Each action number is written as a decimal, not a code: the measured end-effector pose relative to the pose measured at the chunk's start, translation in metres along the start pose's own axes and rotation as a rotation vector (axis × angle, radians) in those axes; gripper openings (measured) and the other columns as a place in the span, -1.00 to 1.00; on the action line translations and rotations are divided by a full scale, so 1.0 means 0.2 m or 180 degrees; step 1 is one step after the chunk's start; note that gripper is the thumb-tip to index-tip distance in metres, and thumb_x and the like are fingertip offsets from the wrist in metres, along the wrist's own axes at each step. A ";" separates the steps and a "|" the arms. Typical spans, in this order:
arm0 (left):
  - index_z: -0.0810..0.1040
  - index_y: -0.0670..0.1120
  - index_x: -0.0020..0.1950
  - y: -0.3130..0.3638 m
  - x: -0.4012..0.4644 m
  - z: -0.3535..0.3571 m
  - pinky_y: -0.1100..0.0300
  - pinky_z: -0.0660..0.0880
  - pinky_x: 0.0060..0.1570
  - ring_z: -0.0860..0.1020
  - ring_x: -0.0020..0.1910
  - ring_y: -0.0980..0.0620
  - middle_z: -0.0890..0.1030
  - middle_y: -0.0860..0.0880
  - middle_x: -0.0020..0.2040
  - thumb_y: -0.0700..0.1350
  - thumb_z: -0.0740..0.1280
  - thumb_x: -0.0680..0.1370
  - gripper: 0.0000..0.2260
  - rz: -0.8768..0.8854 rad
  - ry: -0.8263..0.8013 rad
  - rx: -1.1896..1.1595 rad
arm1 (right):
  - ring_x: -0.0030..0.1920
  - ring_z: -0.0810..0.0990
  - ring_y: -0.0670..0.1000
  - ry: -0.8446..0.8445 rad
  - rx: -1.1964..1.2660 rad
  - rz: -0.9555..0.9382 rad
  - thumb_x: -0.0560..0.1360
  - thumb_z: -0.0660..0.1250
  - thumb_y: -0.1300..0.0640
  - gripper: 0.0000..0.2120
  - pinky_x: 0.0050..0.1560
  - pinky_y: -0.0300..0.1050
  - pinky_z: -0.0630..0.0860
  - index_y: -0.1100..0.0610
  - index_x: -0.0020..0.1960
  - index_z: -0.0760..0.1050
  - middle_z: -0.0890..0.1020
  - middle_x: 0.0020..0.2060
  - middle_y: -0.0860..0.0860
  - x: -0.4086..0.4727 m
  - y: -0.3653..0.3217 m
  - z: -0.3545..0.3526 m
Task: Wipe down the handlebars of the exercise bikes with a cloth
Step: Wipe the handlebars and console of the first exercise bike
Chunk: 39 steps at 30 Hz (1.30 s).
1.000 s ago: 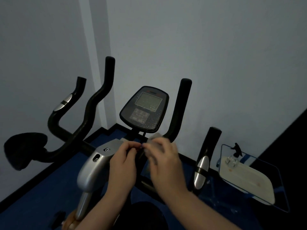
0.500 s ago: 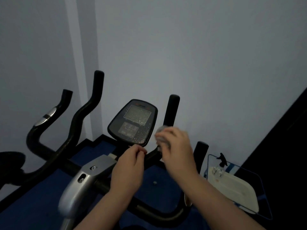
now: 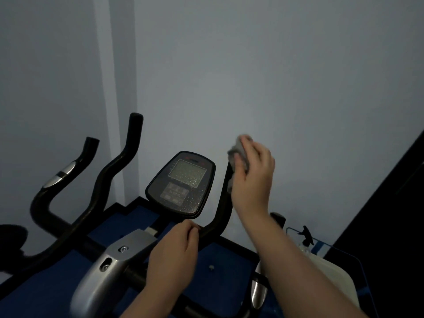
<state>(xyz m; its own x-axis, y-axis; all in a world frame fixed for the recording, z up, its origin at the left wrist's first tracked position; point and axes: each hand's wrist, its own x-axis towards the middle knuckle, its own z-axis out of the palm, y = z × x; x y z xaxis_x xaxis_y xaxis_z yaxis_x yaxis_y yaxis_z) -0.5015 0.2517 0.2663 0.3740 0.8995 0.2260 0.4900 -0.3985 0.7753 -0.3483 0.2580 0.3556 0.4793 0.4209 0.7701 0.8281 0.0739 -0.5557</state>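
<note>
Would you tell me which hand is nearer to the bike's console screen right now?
Left. The left hand sits just below the console, on the crossbar; the right hand is off to its right, holding the cloth around the upright handlebar.

Right hand and blurred grey cloth are hiding the black upright handlebar's top. Frame's left edge is cutting off the black padded saddle. White tray is running out bottom right.

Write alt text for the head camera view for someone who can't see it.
A right hand wraps a grey cloth around the upright right handlebar of an exercise bike. The left hand holds the bar below the droplet-speckled console.
</note>
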 end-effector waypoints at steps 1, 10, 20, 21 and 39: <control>0.47 0.11 -0.12 0.00 0.00 0.00 0.12 0.43 -0.22 0.51 -0.20 0.22 0.56 0.15 -0.21 0.01 0.12 0.61 -0.82 -0.0008 0.0001 0.0006 | 0.18 0.37 -0.01 -0.0273 -0.0338 -0.0242 0.55 0.29 0.16 -0.68 0.18 -0.23 0.35 0.05 0.29 0.50 0.49 0.16 -0.06 0.07 -0.01 -0.01; 0.47 0.10 -0.17 0.00 0.00 0.00 0.05 0.47 -0.22 0.53 -0.23 0.18 0.58 0.12 -0.25 0.00 0.14 0.60 -0.82 -0.0033 -0.0001 -0.0088 | 0.06 0.45 -0.11 -0.0193 0.0279 0.1054 0.61 0.17 0.13 -0.59 -0.02 -0.63 0.26 0.05 0.45 0.30 0.42 0.11 -0.02 -0.28 0.04 0.03; 0.47 0.06 -0.19 -0.01 0.01 0.01 0.11 0.35 -0.32 0.51 -0.27 0.16 0.55 0.08 -0.30 0.00 0.13 0.59 -0.79 -0.0055 0.0054 0.0092 | 0.17 0.44 0.03 -0.0457 0.0074 0.1672 0.61 0.13 0.06 -0.58 0.16 -0.17 0.40 -0.01 0.47 0.25 0.34 0.11 -0.03 -0.44 0.01 0.05; 0.47 0.06 -0.20 -0.01 0.01 0.01 0.11 0.34 -0.34 0.51 -0.29 0.15 0.55 0.07 -0.31 -0.01 0.13 0.60 -0.79 -0.0055 0.0063 0.0071 | 0.15 0.44 0.01 -0.0471 0.0190 0.1653 0.61 0.15 0.07 -0.60 0.18 -0.16 0.42 -0.01 0.44 0.30 0.33 0.08 -0.06 -0.48 0.01 0.03; 0.52 0.22 0.13 -0.10 -0.43 -0.18 0.36 0.42 0.01 0.50 0.03 0.34 0.54 0.32 0.01 -0.10 0.24 0.57 -0.76 -0.0389 0.0578 -0.0359 | 0.08 0.46 -0.04 -0.2053 -0.0364 -0.0439 0.56 0.27 0.09 -0.71 0.02 -0.20 0.39 0.06 0.27 0.50 0.45 0.12 -0.02 -0.36 0.00 -0.14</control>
<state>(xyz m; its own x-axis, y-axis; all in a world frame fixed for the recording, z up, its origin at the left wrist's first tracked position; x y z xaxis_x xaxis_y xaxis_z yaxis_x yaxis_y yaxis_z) -0.5717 0.1897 0.2524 0.1648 0.9613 0.2208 0.4281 -0.2714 0.8620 -0.3750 0.2024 0.3092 0.1263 0.8733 0.4706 0.9119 0.0845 -0.4016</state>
